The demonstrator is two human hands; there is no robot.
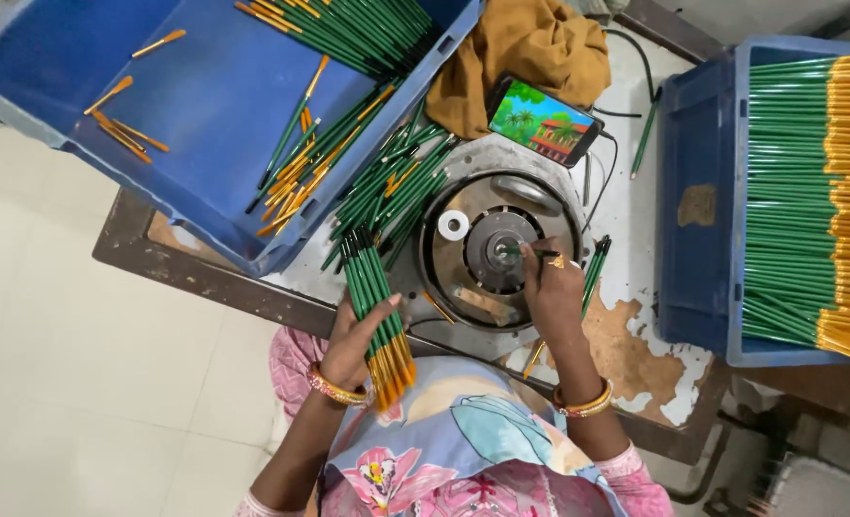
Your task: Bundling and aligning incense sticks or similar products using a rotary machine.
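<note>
My left hand (353, 343) grips a bundle of green brushes with orange ends (375, 297), held over the table's near edge with the orange ends pointing toward me. My right hand (551, 287) pinches a single green brush (525, 253) and holds its tip at the hub of a round metal machine disc (463, 278) set in the table. A loose heap of green brushes (391, 187) lies just left of the disc.
A tilted blue crate (204, 105) with scattered brushes sits at the upper left. Another blue crate (698, 278) at the right holds neatly stacked brushes (808, 201). A phone (543, 122) with a lit screen leans on a brown cloth (530, 48). A few brushes (594, 273) lie right of the disc.
</note>
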